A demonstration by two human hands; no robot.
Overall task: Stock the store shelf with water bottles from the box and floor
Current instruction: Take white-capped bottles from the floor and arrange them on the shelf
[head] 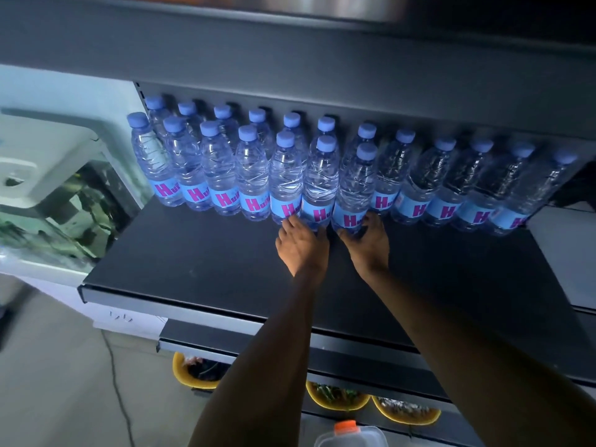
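A dark grey metal store shelf runs in front of me in dim light. Clear plastic water bottles with blue caps and blue labels lettered in pink stand upright along its back. The rear row runs the whole width, while the front row covers only the left part. My left hand curls its fingers and thumb round the base of the second-last front bottle. My right hand grips the base of the last front bottle, just beside it. Both bottles stand on the shelf, touching their neighbours. Under the shelf edge sit yellow-rimmed bowls of food. Near my arms is a clear plastic jug with an orange cap.
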